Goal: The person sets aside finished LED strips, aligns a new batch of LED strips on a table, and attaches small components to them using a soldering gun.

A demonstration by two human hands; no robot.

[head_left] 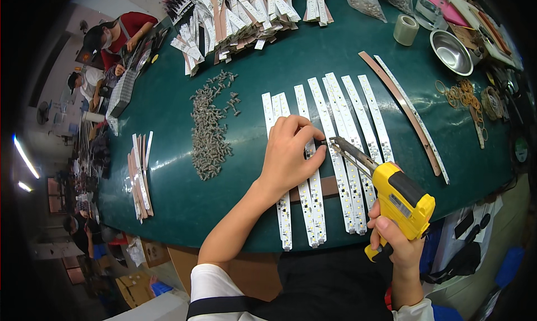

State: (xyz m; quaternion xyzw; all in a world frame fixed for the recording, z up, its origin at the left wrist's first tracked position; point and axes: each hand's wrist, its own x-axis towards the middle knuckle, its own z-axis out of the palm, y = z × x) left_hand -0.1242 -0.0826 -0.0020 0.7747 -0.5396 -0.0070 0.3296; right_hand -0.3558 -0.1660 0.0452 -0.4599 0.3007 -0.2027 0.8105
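Note:
My right hand (396,236) is wrapped round the handle of a yellow soldering gun (400,200) with a black top. Its long metal tip (352,151) points left and meets my left fingertips over the LED strips. Thumb and forefinger of my left hand (288,156) pinch a small dark part (321,142), mostly hidden between them; its kind cannot be made out. Beneath both hands, several white LED strips (313,209) lie side by side, running away from me, with a brown bar (330,185) crossing under some of them.
A heap of small grey metal pieces (208,130) lies left of my hands. Bundled strips (240,19) are piled at the back. More strips (140,175) lie far left. To the right are a tape roll (406,30), a metal bowl (452,52) and rubber bands (465,94). People sit further left.

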